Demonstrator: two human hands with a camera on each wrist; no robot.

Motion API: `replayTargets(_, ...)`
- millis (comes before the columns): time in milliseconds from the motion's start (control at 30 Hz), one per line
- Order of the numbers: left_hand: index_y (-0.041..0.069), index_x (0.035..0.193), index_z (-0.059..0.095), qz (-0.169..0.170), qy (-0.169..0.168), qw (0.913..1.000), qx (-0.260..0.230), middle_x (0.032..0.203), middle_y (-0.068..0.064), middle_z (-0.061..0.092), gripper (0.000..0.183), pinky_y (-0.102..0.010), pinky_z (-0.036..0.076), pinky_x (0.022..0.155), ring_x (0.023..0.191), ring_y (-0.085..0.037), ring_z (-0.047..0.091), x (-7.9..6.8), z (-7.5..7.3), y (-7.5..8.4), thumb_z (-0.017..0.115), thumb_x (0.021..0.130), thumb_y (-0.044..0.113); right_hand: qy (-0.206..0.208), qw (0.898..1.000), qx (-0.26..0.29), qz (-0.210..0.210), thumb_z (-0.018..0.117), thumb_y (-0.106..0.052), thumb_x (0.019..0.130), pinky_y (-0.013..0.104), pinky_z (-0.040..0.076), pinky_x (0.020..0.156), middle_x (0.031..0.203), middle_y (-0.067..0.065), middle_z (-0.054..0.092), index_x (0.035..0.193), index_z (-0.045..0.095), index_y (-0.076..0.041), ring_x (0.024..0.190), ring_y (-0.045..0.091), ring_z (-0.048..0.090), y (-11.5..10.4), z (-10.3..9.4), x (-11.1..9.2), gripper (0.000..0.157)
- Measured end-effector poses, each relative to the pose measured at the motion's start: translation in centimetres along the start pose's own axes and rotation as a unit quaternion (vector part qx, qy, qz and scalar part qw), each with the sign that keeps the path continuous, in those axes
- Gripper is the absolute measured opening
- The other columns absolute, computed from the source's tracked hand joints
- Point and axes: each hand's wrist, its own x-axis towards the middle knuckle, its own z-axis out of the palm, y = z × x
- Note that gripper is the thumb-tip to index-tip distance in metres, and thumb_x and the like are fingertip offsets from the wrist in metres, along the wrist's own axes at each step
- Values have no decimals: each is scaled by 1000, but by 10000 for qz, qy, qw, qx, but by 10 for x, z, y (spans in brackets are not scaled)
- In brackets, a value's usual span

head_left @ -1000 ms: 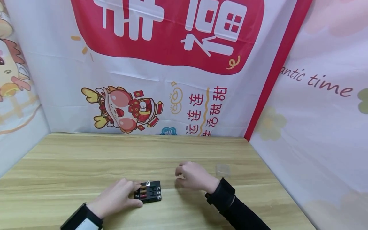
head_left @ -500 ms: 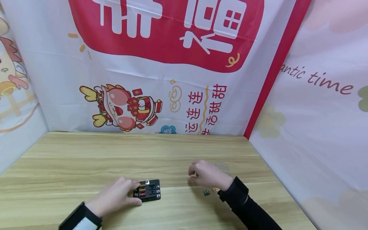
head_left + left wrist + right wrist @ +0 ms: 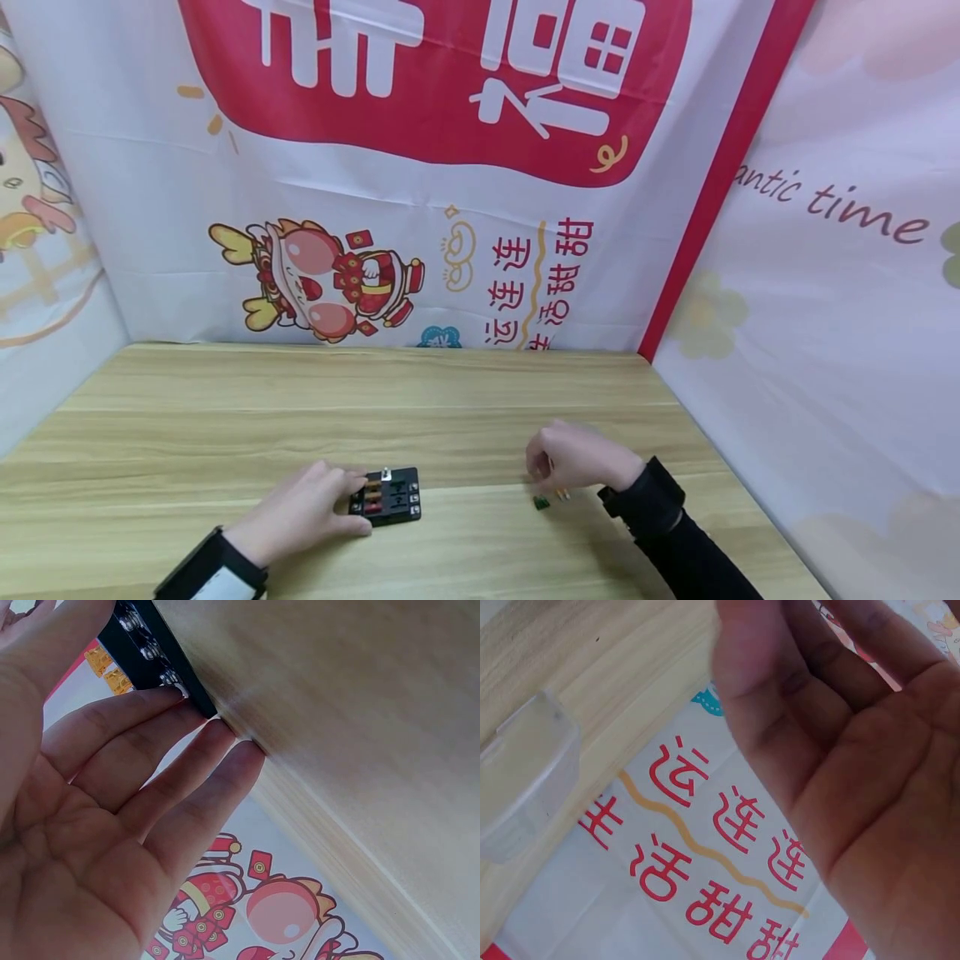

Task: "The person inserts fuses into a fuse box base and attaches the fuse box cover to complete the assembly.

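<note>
In the head view a black fuse block [image 3: 397, 497] lies flat on the table, with amber and red blade fuses [image 3: 372, 497] in its left side. My left hand [image 3: 303, 512] holds the block by its left end, thumb on the near side and fingers on the far side; the left wrist view shows its fingertips against the block's edge. Farther right, my right hand [image 3: 581, 457] hovers with bent fingers beside a loose green fuse [image 3: 542, 502] and small orange fuses [image 3: 562, 494]. Nothing shows between its fingers; the fingertips are partly hidden.
A clear plastic box [image 3: 532, 772] stands on the table in the right wrist view. Behind the wooden table [image 3: 225, 400] hangs a printed cloth [image 3: 150, 208], and another cloth [image 3: 825, 333] closes off the right side.
My right hand has moved right, away from the fuse block and toward the loose fuses, which have come into sight. My left hand stays on the block.
</note>
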Motion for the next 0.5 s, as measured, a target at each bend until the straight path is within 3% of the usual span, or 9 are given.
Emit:
replayTargets(200,7,107,75,48,-2,10000,-38,115,-13,69,47,-31,48,68,85,-10,62,1,1,0,82,77,43,-392,9987,-206,254,93,-20,61,22,41,51,62,-17,55,70,68,-23,56,0,49,-4,3,0,27)
replayTargets(500,7,108,75,-14,-129,9999,-106,112,-12,70,53,-38,53,75,87,-13,65,1,1,-2,79,77,49,-573,9976,277,290,90,-4,62,21,44,57,67,-12,59,73,68,-18,61,0,51,-5,14,4,28)
